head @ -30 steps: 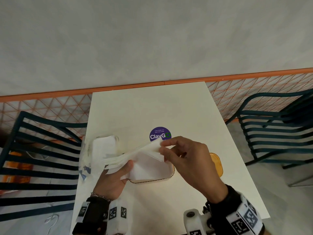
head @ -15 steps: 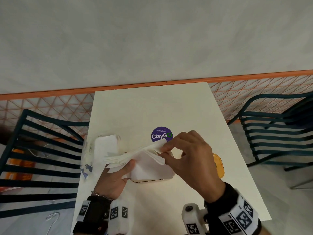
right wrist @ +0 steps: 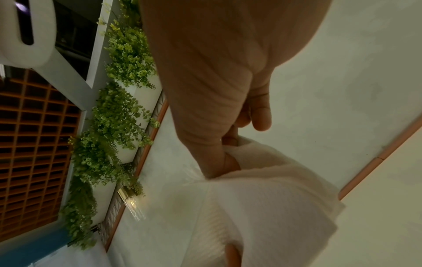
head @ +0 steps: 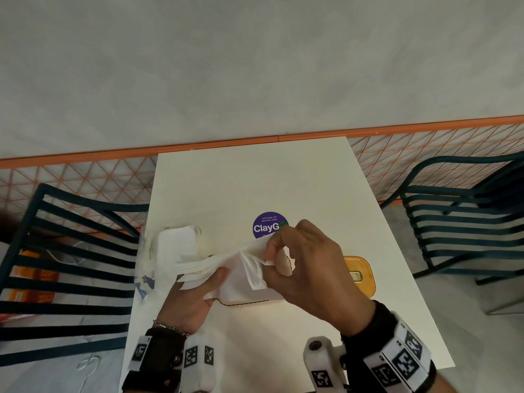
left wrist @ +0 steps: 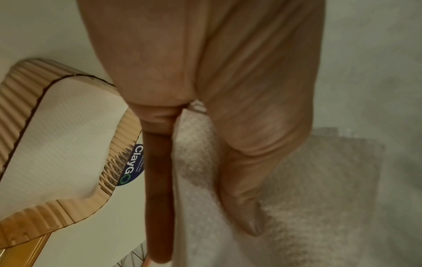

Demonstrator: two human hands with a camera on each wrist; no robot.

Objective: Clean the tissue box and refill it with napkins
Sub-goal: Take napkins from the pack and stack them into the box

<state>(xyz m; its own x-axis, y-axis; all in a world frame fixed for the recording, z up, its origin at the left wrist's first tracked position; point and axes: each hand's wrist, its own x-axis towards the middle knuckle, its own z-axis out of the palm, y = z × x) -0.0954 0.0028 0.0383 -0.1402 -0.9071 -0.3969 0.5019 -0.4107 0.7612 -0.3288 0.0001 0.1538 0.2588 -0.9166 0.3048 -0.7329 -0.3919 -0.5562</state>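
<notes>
The napkin stack (head: pixel 204 268) and the right hand (head: pixel 309 268) cover most of the amber tissue box (head: pixel 246 302); only its near rim shows. The amber lid (head: pixel 364 275) is half hidden behind that hand. The ClayGo sticker (head: pixel 268 226) loses its lower edge. The chairs (head: pixel 465 211) run off-frame.

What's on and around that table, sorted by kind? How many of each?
Chairs: 2
Tissue boxes: 1
Orange lids: 1
Napkin stacks: 1
Napkin packs: 1
Round stickers: 1
Total: 7
</notes>
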